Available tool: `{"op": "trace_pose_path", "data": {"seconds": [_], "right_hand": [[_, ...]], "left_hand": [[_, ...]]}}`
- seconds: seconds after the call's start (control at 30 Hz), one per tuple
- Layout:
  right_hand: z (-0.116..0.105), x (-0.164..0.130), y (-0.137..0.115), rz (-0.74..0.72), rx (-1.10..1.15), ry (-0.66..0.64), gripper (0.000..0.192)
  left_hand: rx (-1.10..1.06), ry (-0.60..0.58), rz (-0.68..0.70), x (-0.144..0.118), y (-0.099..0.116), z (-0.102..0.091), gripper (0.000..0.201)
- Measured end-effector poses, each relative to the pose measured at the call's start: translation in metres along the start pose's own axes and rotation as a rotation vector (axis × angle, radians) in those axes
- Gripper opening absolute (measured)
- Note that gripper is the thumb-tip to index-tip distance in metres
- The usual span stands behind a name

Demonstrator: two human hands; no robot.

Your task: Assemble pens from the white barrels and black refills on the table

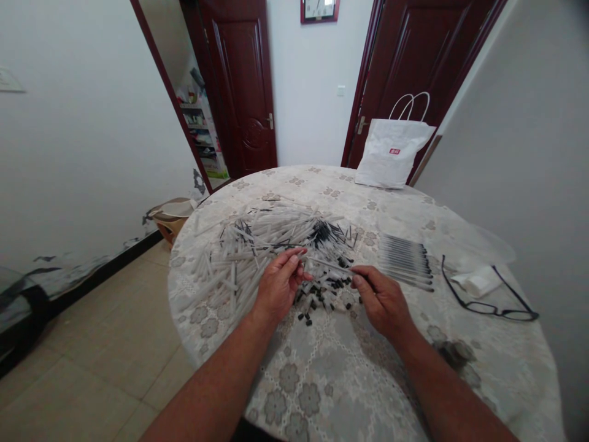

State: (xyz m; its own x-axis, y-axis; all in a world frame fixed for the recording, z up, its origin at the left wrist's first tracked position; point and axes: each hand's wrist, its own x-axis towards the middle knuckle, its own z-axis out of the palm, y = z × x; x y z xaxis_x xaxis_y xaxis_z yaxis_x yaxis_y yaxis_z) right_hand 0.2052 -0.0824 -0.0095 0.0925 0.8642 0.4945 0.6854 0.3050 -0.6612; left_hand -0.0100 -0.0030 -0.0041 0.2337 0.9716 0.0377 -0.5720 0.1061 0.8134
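My right hand [380,301] pinches one end of a thin, translucent pen barrel [329,265]. The barrel slants leftward from there and its far end reaches the fingers of my left hand [278,282]. Thumb and forefinger of that left hand are pressed together; whatever sits between them is too small to make out. Beneath and beyond both hands spreads a heap of loose whitish pen barrels [276,224], with a bunch of dark, thin pen refills [323,233] on it. Small black end plugs [308,320] lie scattered between the hands, among short clear caps [327,299].
A row of pens with black ends [407,261] lies to the right. Past it are black-framed glasses [481,307], a crumpled white tissue [478,281] and a clear plastic bag [478,236]. A white paper bag [391,153] stands at the back of the round, cloth-covered table [313,393].
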Motion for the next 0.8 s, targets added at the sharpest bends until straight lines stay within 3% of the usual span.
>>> {"op": "trace_pose_path", "data": {"seconds": [0.23, 0.5, 0.8], "right_hand": [[0.000, 0.002, 0.001, -0.027, -0.004, -0.027, 0.023], [0.005, 0.000, 0.002, -0.146, -0.040, -0.039, 0.022], [0.007, 0.000, -0.007, -0.119, -0.004, -0.109, 0.022]], "left_hand": [[0.093, -0.055, -0.040, 0.000, 0.000, -0.002, 0.031], [0.117, 0.096, -0.027, 0.003, -0.003, -0.003, 0.031], [0.150, 0.070, -0.035, 0.004, -0.002, -0.004, 0.033]]}}
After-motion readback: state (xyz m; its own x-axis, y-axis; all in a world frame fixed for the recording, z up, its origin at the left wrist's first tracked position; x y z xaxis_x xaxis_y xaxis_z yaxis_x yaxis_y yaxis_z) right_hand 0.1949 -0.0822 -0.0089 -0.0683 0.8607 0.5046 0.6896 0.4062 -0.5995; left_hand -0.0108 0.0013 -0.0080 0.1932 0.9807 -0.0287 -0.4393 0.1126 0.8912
